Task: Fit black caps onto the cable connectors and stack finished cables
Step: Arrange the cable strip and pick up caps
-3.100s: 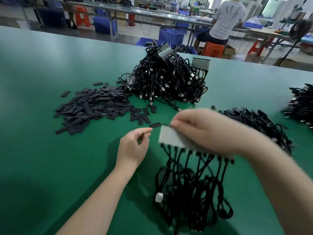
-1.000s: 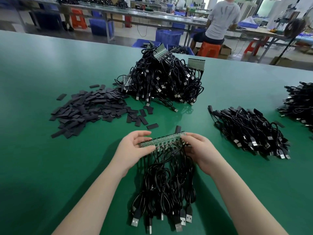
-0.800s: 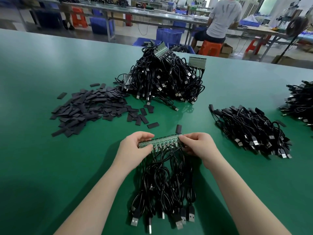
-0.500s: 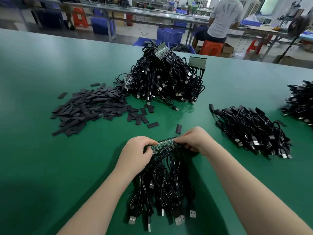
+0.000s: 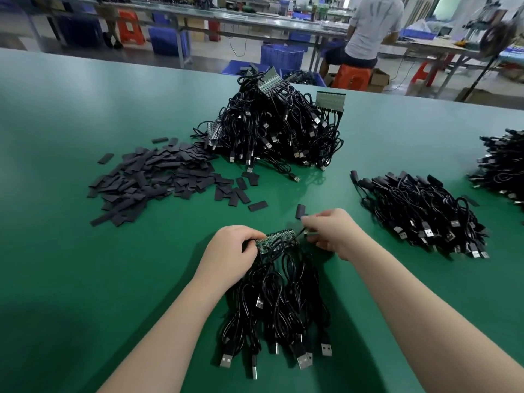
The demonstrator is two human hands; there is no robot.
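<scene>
1. Two bare hands are at work on your green table [image 5: 71,279], and nearest you a bundle of black cables [image 5: 278,302] fans toward your body, its USB plugs [image 5: 302,361] lying at the near end.
2. Your left hand [image 5: 229,253] curls over the left end of the green strip [image 5: 276,241] that the cables hang from, fingers and thumb pinching it down on the table.
3. Your right hand [image 5: 331,234] is at the strip's right end, fingertips pinching one small piece there; it's blurred, so you can't tell exactly what the piece is.
4. Just beyond your right fingers, one loose cap [image 5: 301,211] lies alone, with another single one [image 5: 257,206] a little to its left.
5. Further left, the cap heap [image 5: 153,180] spreads flat across the table.
6. Off to your right sits the finished stack [image 5: 422,211], plugs pointing your way, well apart from your hands.
7. Behind it all rises the big cable pile [image 5: 272,129], more green strips poking out of the top and sides.
8. At the far right edge, another pile [image 5: 502,165] is cut off by the frame.
9. Past the table, a person [image 5: 371,26] sits on an orange stool [image 5: 351,76], back to you, blue crates [image 5: 280,56] on the floor nearby.
</scene>
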